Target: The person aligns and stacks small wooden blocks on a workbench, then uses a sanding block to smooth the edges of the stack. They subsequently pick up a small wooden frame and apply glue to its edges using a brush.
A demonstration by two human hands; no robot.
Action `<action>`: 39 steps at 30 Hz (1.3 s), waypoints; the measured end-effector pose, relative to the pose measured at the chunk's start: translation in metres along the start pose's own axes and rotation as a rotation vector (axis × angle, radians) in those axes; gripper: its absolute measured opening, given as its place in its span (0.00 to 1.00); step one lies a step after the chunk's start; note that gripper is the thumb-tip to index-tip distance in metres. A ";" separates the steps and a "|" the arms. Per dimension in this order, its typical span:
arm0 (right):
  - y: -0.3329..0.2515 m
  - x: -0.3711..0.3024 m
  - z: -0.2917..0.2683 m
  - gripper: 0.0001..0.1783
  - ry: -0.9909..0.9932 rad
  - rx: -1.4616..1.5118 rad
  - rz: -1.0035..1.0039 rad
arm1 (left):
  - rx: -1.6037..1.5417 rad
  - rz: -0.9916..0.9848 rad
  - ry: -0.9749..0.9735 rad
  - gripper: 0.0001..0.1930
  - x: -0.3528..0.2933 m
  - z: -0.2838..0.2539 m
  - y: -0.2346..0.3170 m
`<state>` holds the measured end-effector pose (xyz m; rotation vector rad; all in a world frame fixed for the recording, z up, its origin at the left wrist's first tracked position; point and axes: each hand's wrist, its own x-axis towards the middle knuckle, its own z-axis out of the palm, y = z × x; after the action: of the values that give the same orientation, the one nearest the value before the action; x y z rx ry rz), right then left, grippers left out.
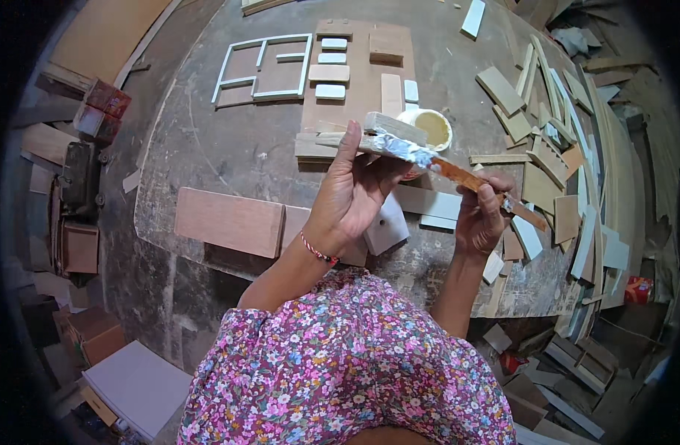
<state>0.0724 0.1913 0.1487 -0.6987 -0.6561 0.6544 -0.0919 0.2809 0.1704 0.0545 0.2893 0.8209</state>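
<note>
My left hand [360, 194], a braided bracelet at its wrist, is closed on a pale, weathered wood piece [395, 127]. In my right hand [482, 216] is a flat brown stick [458, 175], its far end coated in white paste. The pasted end meets the wood piece near my left fingers; whether it presses on it I cannot tell. Just behind the stick stands a white tub [448, 139] with something yellowish inside, partly hidden by the held pieces.
A brown board [358, 81] bearing small white and wooden blocks lies beyond my hands, next to a white-edged frame [309, 67]. Closer left is a reddish-brown wood block [228, 222]. Many wood offcuts [501, 90] are heaped on the right side of the worktable [184, 148].
</note>
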 end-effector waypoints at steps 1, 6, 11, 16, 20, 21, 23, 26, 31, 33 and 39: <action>0.000 -0.001 0.009 0.10 -0.005 0.004 0.008 | 0.002 0.007 0.018 0.24 0.000 0.000 -0.001; 0.000 0.000 -0.001 0.09 0.028 -0.024 0.010 | -0.012 0.032 0.059 0.24 -0.002 0.003 0.001; -0.004 0.000 0.003 0.10 0.079 0.049 0.022 | -0.028 0.032 0.015 0.25 0.000 -0.002 -0.002; 0.005 -0.002 0.007 0.15 0.166 0.091 0.067 | 0.033 0.036 0.048 0.25 -0.002 0.006 -0.002; 0.010 -0.001 0.014 0.14 0.227 0.123 0.134 | 0.035 0.036 0.064 0.26 -0.002 0.006 -0.003; 0.012 -0.002 0.013 0.14 0.222 0.124 0.146 | 0.036 0.038 0.060 0.26 -0.002 0.005 -0.004; 0.016 -0.002 0.010 0.14 0.250 0.119 0.160 | 0.036 0.035 0.062 0.26 -0.002 0.006 -0.004; 0.017 0.000 0.012 0.14 0.235 0.098 0.181 | 0.031 0.031 0.047 0.27 -0.001 0.006 -0.004; 0.018 0.000 0.014 0.14 0.244 0.075 0.187 | 0.009 0.004 0.023 0.26 0.000 0.001 -0.003; 0.018 0.000 0.014 0.14 0.239 0.063 0.185 | -0.004 -0.001 0.026 0.26 0.000 0.004 -0.003; 0.015 -0.001 0.012 0.12 0.247 0.118 0.203 | 0.051 0.022 0.044 0.27 0.000 0.005 -0.004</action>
<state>0.0583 0.2038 0.1445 -0.7272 -0.3181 0.7720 -0.0876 0.2786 0.1747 0.0871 0.3519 0.8372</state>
